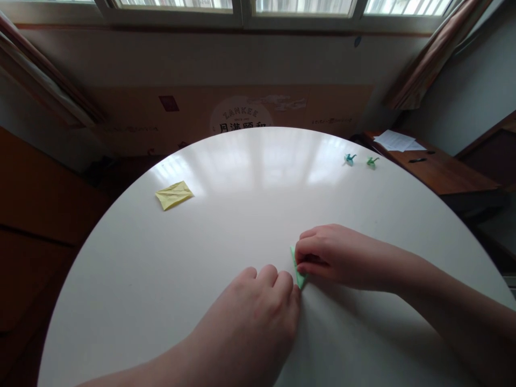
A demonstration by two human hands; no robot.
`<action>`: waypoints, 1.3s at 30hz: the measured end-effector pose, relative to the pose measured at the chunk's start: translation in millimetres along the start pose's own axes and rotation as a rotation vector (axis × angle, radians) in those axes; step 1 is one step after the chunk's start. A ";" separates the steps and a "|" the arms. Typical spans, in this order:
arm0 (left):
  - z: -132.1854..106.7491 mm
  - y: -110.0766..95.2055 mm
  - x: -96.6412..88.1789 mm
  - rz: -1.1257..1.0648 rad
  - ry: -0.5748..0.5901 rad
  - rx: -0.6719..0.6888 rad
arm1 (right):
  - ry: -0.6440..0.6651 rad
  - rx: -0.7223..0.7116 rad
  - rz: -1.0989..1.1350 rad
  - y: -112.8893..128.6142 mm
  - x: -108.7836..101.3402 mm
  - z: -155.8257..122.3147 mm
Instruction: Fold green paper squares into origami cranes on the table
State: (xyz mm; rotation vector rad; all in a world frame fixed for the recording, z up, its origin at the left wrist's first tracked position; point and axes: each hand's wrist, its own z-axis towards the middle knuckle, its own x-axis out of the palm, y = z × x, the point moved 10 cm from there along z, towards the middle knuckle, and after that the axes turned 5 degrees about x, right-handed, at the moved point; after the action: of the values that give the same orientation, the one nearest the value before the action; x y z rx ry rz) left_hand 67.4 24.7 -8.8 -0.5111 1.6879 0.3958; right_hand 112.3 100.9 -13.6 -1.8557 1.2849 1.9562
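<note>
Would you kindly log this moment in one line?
left hand: at folded green paper; right hand: on that paper; round white table: creased yellow paper left, two small paper figures right

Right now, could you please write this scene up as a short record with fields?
Surface: round-edged white table
Right hand: fingers closed on green paper
Left hand: at the green paper's near end, fingertips hidden
Table's left side: yellow paper, creased, apart from both hands
Table's far right: small blue paper figure and small green paper figure, side by side
Beyond, right: white sheets on a wooden desk
</note>
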 end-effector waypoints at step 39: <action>-0.9 22.2 -4.8 -0.204 0.079 -0.068 | -0.030 0.102 -0.204 4.7 8.6 -3.3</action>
State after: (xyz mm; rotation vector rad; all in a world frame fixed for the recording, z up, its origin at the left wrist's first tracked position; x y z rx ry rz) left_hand 55.3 43.4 -4.4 -0.7502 1.6830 0.2881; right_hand 109.9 92.1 -18.5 -1.8221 1.1158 1.7746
